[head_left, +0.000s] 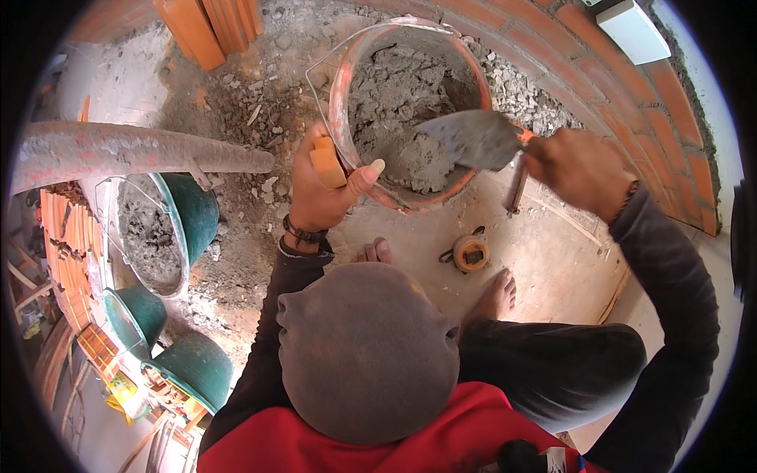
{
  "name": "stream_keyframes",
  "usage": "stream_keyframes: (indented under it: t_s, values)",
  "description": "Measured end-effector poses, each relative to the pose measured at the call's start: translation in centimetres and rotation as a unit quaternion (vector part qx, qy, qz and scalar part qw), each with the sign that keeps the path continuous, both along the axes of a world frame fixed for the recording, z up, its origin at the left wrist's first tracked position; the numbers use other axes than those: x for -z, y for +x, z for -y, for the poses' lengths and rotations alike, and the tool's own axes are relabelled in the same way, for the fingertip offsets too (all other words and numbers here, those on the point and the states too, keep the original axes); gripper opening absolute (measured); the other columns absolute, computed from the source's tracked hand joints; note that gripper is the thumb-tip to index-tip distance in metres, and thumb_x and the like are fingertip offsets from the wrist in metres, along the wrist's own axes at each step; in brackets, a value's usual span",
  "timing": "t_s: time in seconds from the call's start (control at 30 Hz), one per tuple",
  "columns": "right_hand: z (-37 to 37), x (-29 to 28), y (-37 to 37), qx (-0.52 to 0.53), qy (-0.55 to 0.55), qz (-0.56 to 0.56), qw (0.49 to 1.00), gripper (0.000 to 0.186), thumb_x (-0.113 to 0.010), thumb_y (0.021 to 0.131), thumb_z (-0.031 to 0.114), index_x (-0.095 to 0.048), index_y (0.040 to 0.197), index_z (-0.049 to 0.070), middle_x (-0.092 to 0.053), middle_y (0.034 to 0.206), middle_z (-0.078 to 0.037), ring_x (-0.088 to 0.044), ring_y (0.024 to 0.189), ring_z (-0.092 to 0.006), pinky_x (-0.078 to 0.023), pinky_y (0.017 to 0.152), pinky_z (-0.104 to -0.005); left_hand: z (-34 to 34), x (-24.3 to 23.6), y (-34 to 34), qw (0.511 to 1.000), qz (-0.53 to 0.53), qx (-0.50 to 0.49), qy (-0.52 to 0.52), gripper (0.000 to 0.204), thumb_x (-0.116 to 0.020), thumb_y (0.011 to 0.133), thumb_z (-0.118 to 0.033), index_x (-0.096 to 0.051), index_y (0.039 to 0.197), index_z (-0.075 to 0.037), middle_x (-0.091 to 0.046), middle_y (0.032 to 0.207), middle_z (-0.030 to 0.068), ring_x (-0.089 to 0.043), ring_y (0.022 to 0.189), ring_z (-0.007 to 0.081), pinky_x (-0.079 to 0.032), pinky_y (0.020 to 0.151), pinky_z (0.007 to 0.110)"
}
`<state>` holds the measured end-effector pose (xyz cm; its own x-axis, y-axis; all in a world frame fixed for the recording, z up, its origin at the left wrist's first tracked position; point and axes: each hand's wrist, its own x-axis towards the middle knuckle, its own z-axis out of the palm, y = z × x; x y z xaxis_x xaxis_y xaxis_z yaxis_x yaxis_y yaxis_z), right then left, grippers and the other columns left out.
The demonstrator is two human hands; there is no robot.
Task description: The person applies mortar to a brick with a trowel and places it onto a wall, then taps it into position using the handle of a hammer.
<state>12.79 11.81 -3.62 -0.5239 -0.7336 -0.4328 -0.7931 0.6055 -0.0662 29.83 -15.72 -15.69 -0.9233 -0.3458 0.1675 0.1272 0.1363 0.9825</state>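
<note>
A round bucket with an orange, mortar-smeared rim [341, 98] stands in front of me, holding wet grey mortar [406, 83]. My right hand [579, 169] is closed round the handle of a trowel [477, 140]. Its mortar-coated blade reaches over the bucket's right side, its tip above the mortar. At the bucket's left rim, my left hand [315, 189] grips a small orange brick piece [327, 163], the thumb pointing toward the mortar. The bucket's wire handle [315, 79] leans out on that side. The trowel's grip is mostly hidden by my fingers.
A brick wall [599, 75] curves along the right. An orange tape measure [471, 254] lies on the floor between my feet. Left are a mortar-crusted pole [142, 151], a green bucket of mortar [193, 217] and more green buckets [197, 366]. Hollow bricks [189, 31] stand beyond the rubble.
</note>
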Motion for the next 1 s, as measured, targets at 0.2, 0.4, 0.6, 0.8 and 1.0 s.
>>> stream_keyframes:
  t_s: [0.2, 0.4, 0.6, 0.8, 1.0]
  values:
    - [2.0, 5.1, 1.6, -0.028, -0.126, 0.216, 0.968, 0.028, -0.053, 0.095, 0.023, -0.067, 0.086, 0.001, -0.063, 0.069, -0.019, -0.064, 0.068, -0.0397, -0.052, 0.066, -0.0489, -0.3, 1.6, 0.4, 0.996, -0.050, -0.021, -0.072, 0.053, -0.083, 0.080, -0.040, -0.052, 0.100, -0.002, -0.048, 0.082, -0.0007, -0.049, 0.072, 0.0107, -0.043, 0.064, 0.026]
    - [0.4, 3.5, 3.9, 0.059, -0.149, 0.113, 0.981, 0.025, -0.061, 0.093, 0.028, -0.066, 0.093, 0.003, -0.064, 0.075, -0.014, -0.063, 0.070, -0.0366, -0.050, 0.064, -0.0459, 0.3, 1.4, 0.8, 0.999, -0.031, -0.018, -0.028, 0.060, -0.084, 0.078, -0.044, -0.053, 0.104, 0.001, -0.052, 0.082, 0.0013, -0.052, 0.070, 0.0109, -0.045, 0.062, 0.026]
    - [-0.4, 3.7, 4.3, -0.018, -0.205, -0.061, 0.977, 0.022, -0.065, 0.091, 0.027, -0.062, 0.090, 0.005, -0.064, 0.076, -0.011, -0.064, 0.068, -0.0301, -0.049, 0.062, -0.0438, 0.4, 1.1, 1.3, 0.998, -0.023, -0.040, -0.051, 0.064, -0.084, 0.078, -0.045, -0.053, 0.107, 0.002, -0.055, 0.079, 0.0021, -0.055, 0.065, 0.0115, -0.046, 0.058, 0.026]
    - [2.0, -0.5, 2.2, 0.095, -0.113, 0.150, 0.977, 0.030, -0.054, 0.099, 0.026, -0.062, 0.083, 0.002, -0.062, 0.066, -0.017, -0.065, 0.068, -0.0345, -0.049, 0.063, -0.0456, 0.4, 2.0, 0.8, 0.994, -0.055, -0.035, -0.089, 0.063, -0.083, 0.078, -0.045, -0.053, 0.108, 0.002, -0.053, 0.079, 0.0012, -0.052, 0.069, 0.0107, -0.045, 0.062, 0.025]
    - [3.5, -0.4, -1.0, -0.031, 0.066, 0.054, 0.996, 0.033, -0.054, 0.096, 0.031, -0.069, 0.089, 0.003, -0.064, 0.077, -0.018, -0.064, 0.077, -0.0359, -0.050, 0.070, -0.0497, -0.6, 0.7, 0.6, 1.000, -0.014, -0.003, 0.007, 0.056, -0.087, 0.076, -0.035, -0.051, 0.103, -0.001, -0.052, 0.081, -0.0019, -0.050, 0.072, 0.0074, -0.043, 0.063, 0.023]
